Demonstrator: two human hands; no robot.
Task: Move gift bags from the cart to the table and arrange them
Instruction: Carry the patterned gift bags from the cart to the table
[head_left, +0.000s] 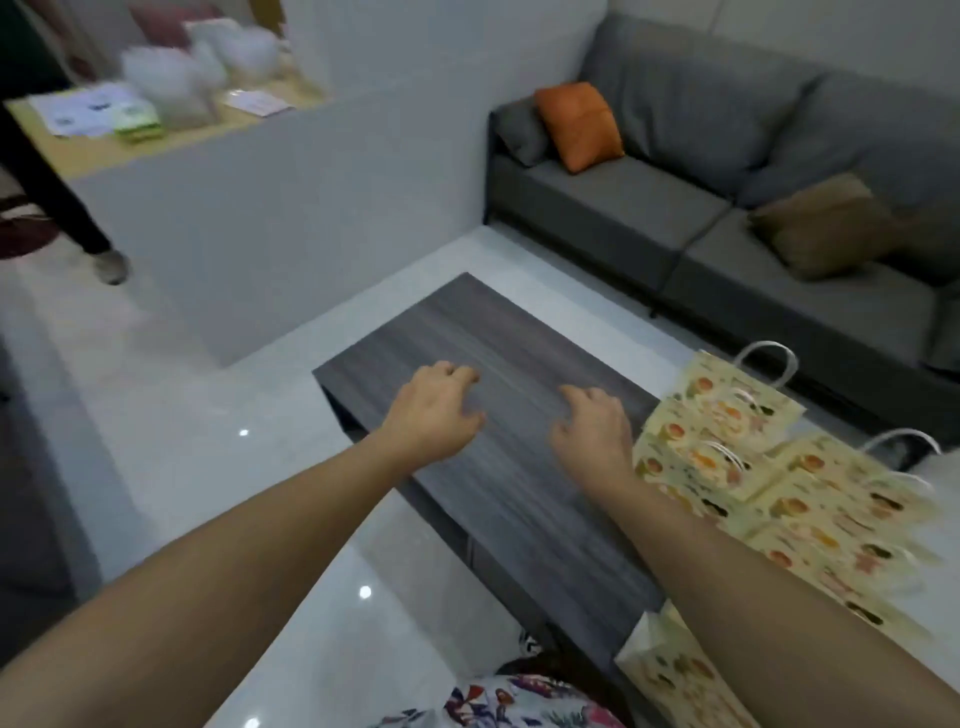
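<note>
**A:** Only the head view to go on here. So how far along are we?

**B:** Somewhere in the middle, I'd guess. Both hands hang over the dark wood-grain worktop (493, 467) holding nothing. The left hand (434, 410) has a loose grip, fingers curled down and a bit spread, and the right hand (595, 431) is the same. Can't tell if the fingertips actually touch the surface.

**A:** And the gift bags?

**B:** A bunch of pale yellow gift bags (727, 415) with fruit prints and white cord handles sits just right of the right grip, bunched up and overlapping at that end of the worktop. Whether some rest on something beside it, I can't tell. One more bag (670, 675) is nearer the person, below the right forearm. I can't see the cart at all, so no idea how many remain on it.

**A:** So what's left?

**B:** My read: that pile looks dropped, not arranged. Everything under and left of the grips is bare wood, so spreading them out is probably still to do.

**A:** Room?

**B:** Glossy white floor (182, 441), grey sofa (675, 218) beyond the grips with an orange cushion (579, 124) and a brown cushion (826, 228). Far left there's a white partition (285, 218) with a blurry counter behind it, and somebody's leg and shoe (111, 265).
</note>
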